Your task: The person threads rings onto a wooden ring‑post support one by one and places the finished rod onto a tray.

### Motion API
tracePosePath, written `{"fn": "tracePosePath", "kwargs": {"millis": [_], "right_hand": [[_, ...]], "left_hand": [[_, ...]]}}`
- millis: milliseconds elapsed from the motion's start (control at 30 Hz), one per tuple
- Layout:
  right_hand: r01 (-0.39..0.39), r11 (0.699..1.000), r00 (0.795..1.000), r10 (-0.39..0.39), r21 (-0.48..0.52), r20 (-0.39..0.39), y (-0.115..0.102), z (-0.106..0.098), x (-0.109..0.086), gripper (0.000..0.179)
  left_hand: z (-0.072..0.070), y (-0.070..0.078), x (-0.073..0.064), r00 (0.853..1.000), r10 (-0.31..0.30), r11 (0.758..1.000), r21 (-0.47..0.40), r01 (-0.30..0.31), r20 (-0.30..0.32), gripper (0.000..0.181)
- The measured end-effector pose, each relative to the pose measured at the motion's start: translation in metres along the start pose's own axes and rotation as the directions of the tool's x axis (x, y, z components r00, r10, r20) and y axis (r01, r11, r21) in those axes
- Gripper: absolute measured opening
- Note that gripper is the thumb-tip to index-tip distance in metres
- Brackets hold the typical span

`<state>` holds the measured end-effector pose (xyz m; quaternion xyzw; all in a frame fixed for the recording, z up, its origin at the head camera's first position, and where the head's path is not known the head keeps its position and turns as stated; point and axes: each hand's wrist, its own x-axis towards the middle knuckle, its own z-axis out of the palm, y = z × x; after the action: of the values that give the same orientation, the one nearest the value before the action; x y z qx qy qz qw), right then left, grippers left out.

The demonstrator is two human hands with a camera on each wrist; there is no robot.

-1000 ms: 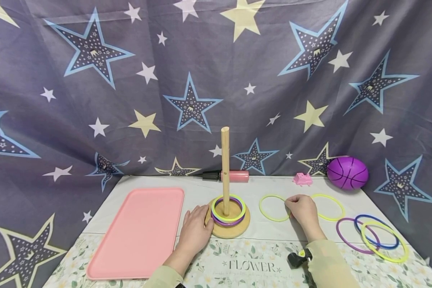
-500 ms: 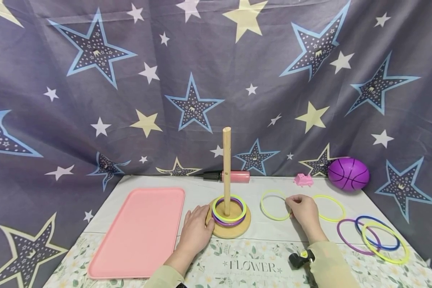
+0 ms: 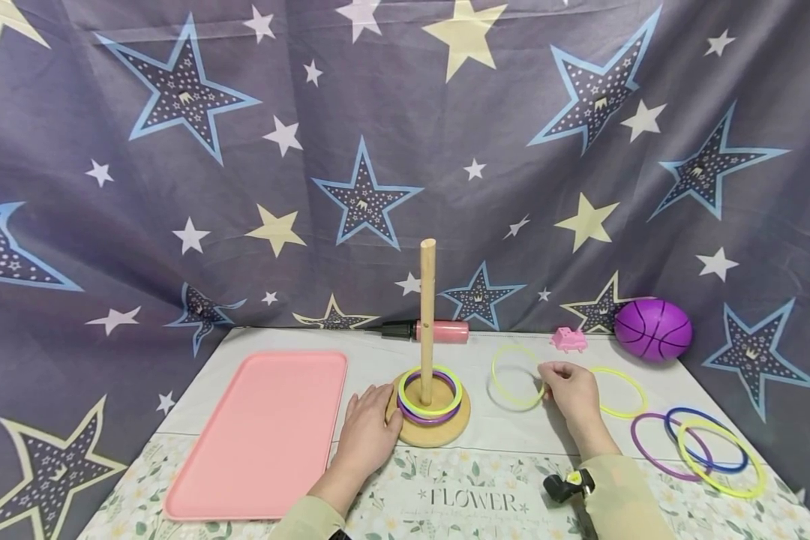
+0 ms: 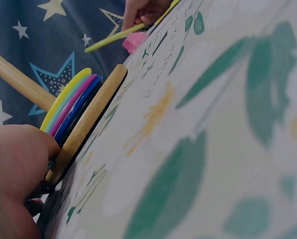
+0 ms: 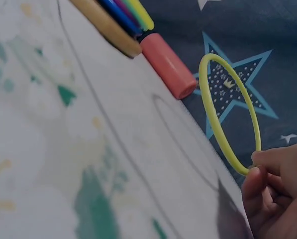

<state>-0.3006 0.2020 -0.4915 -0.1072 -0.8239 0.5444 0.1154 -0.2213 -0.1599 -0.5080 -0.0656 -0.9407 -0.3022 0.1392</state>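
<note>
A: A yellow ring, flat on the white cloth a second ago, now stands tilted up from it, right of center; the right hand gripping it has barely shifted.

B: How is it held?

A: Thumb and forefinger are clamped on its right edge in the head view, the hoop reaching left from the pinch. A faint ring-shaped shadow falls below it in the right wrist view.

B: And the arm?

A: The right forearm rises from the lower right, angled up and leftward.

B: The left hand?

A: Lower center, palm down, fingers extended, clasping nothing, against the round wooden base, where stacked rings circle an upright peg.
</note>
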Motion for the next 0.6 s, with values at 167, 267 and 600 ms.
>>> {"fn": "tracePosePath", "kwargs": {"millis": [167, 267, 600], "right_hand": [[-0.019, 0.995, 1.000, 0.017, 0.103, 0.013, -0.011, -0.001, -0.003, 0.033], [-0.026, 0.991, 1.000, 0.023, 0.132, 0.021, -0.019, -0.002, -0.004, 0.035], [0.023, 0.960, 0.999, -0.030, 0.279, 0.023, -0.056, -0.011, -0.009, 0.035]], "left_hand": [[0.000, -0.001, 0.000, 1.000, 0.001, 1.000, 0.005, -0.001, -0.001, 0.055], [0.000, -0.001, 0.000, 1.000, -0.002, 1.000, 0.001, 0.002, 0.001, 0.055], [0.000, 0.000, 0.000, 1.000, 0.001, 1.000, -0.003, -0.001, 0.001, 0.055]]}}
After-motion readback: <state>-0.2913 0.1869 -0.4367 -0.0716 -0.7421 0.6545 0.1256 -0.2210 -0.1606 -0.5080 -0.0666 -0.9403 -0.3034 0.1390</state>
